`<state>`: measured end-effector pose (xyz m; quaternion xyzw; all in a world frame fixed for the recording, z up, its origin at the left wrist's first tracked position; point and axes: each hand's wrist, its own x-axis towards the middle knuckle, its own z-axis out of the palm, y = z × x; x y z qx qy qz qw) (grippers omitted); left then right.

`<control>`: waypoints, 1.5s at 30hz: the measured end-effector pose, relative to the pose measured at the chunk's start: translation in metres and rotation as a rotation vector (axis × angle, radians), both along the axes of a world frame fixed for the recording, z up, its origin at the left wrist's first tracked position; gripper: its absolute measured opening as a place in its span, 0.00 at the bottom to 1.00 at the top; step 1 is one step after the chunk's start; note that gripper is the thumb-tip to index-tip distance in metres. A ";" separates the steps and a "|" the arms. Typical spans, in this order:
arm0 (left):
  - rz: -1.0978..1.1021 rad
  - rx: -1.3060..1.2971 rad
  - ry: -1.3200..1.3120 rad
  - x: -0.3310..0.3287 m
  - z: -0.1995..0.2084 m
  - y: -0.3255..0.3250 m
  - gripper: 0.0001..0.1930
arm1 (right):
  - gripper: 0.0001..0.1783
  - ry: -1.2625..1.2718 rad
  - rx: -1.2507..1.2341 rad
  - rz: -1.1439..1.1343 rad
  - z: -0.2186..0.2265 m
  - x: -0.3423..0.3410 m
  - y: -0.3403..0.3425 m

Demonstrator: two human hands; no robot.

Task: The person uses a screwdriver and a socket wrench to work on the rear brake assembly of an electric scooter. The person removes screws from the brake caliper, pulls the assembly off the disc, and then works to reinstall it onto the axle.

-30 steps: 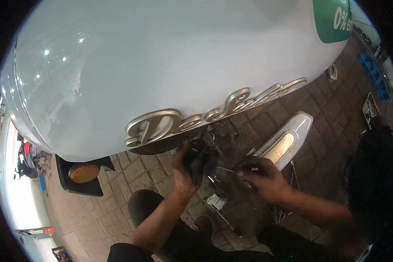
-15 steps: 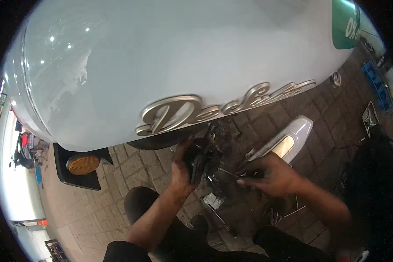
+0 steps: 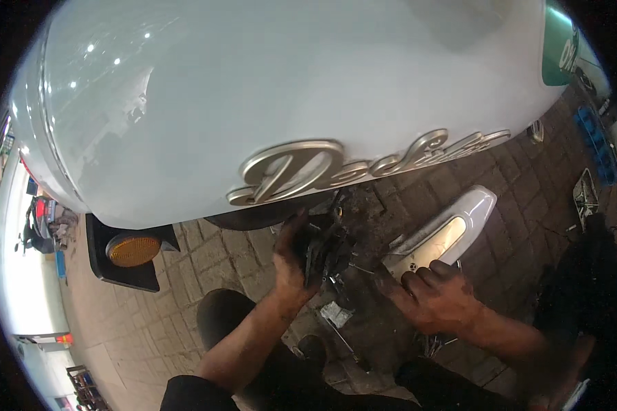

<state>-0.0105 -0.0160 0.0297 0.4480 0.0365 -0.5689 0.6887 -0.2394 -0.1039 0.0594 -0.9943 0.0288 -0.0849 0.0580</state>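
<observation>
My left hand [image 3: 296, 264] is closed around a dark, greasy mechanical part [image 3: 321, 250] below the lower edge of a pale, glossy body panel [image 3: 288, 75]. The part's exact kind cannot be made out. To its right, my right hand [image 3: 435, 296] has its fingers curled, with thumb and forefinger reaching toward the part. A thin metal rod [image 3: 362, 268] runs from those fingertips to the part; its grip end is hidden in the hand. Just beyond the right hand lies a pale, pointed cover [image 3: 476, 205] with a cream inset.
An amber reflector [image 3: 134, 251] on a black bracket sticks out at the left. A small white packet [image 3: 336, 314] and a thin long-shafted tool [image 3: 352, 348] lie on the paving between my legs. Far right are a blue tray [image 3: 596, 147] and a metal-rimmed piece [image 3: 585, 195].
My right hand has turned, its fingers now more curled and knuckles up, still beside the part. My left hand keeps its hold. The whole view has shifted slightly.
</observation>
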 end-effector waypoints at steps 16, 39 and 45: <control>0.052 0.021 -0.793 0.014 -0.066 0.022 0.28 | 0.14 -0.048 1.809 -0.893 -0.013 0.023 0.010; 0.078 -0.122 -0.225 0.002 -0.023 -0.002 0.28 | 0.21 0.254 1.981 -0.840 -0.035 0.020 -0.014; -0.018 -0.041 -0.205 0.012 0.004 0.010 0.24 | 0.23 -0.292 1.197 -0.506 -0.022 0.015 0.019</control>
